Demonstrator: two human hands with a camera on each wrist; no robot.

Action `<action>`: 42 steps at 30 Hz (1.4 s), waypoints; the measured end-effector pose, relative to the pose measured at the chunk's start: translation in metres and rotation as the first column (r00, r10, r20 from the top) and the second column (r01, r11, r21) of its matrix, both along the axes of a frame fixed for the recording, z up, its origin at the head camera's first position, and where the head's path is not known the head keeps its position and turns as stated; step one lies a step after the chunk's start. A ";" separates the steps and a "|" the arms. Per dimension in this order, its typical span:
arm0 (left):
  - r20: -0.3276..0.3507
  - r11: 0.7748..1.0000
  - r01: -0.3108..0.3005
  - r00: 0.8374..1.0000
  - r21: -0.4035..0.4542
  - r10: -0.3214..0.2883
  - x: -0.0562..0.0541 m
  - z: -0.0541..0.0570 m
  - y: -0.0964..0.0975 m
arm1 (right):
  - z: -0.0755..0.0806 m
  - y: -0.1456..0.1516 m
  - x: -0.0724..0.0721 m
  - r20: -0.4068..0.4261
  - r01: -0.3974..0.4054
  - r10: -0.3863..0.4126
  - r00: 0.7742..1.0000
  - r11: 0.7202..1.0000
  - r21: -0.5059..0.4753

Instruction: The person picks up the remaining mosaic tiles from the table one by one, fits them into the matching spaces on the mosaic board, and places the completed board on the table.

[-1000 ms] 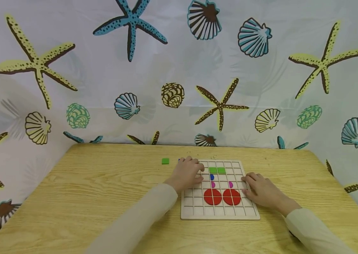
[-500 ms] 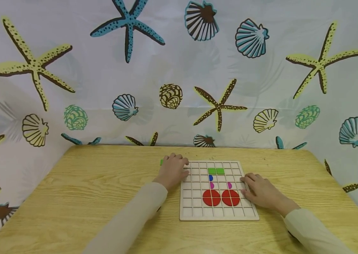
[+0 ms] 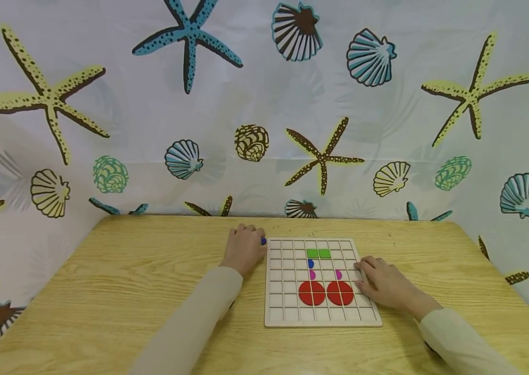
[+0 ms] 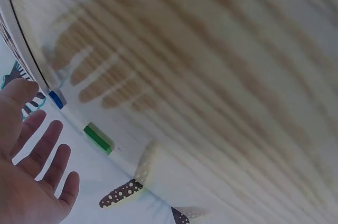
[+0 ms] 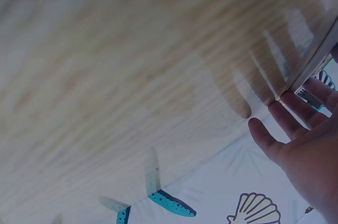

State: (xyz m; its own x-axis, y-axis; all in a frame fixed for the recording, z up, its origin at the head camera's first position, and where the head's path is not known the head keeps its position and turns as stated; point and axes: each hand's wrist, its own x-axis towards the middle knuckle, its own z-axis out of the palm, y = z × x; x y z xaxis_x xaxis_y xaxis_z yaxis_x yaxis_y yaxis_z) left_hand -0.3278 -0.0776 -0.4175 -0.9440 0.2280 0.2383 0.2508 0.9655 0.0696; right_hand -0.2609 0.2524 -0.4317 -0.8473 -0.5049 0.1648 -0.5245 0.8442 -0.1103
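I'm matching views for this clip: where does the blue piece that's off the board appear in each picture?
Head: the blue piece is about midway across, below centre, between the left hand and the board.
Left wrist: the blue piece is toward the left edge, near mid-height, above and left of the green piece.
Right wrist: not in it.
Shared landmark: the patterned cloth, visible in all three.

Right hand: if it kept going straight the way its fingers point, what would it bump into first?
Most likely the grid board: in the head view, the right hand overlaps the board's edge on that side. Whether it touches the board or hovers just above is hard to tell.
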 end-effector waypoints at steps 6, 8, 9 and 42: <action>0.000 0.999 -0.024 1.000 -0.031 0.024 -0.001 -0.003 -0.002 | -0.002 0.001 0.000 -0.008 -0.004 0.004 1.000 1.000 -0.002; -0.001 0.999 -0.031 1.000 -0.037 0.031 -0.002 -0.004 -0.002 | -0.002 0.001 0.000 -0.012 -0.006 0.006 1.000 1.000 -0.004; -0.003 0.999 -0.033 0.999 -0.036 0.033 -0.003 -0.005 -0.002 | -0.001 0.001 0.000 -0.014 -0.007 0.007 1.000 1.000 -0.005; 0.079 1.000 -0.023 0.997 0.007 0.023 -0.027 -0.008 -0.007 | -0.001 0.001 0.000 -0.015 -0.014 0.013 1.000 1.000 -0.016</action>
